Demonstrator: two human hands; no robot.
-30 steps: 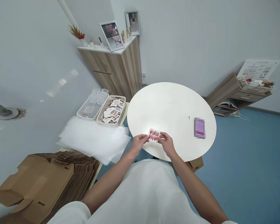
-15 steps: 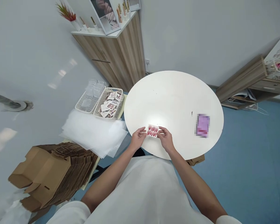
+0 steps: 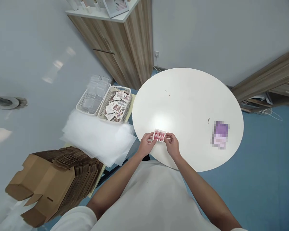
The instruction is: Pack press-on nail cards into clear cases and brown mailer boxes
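Observation:
A small white card of red and pink press-on nails (image 3: 159, 135), set in two rows, is held level above the near edge of the round white table (image 3: 188, 96). My left hand (image 3: 146, 143) pinches its left edge between thumb and fingers. At the right edge, my right hand (image 3: 172, 144) grips the card the same way. Left of the table, a white basket (image 3: 100, 117) holds a heap of similar nail cards (image 3: 117, 107).
Beside that basket stands another basket with clear plastic boxes (image 3: 92, 102). Translucent sheets (image 3: 98, 134) and a stack of folded brown cardboard boxes (image 3: 55, 183) lie nearer me on the left. A blurred purple item (image 3: 220, 134) rests on the table's right side.
The view has tilted down and shifted, so the table appears larger and further right. Both hands still hold the nail card, with my left fingers a little further onto its edge.

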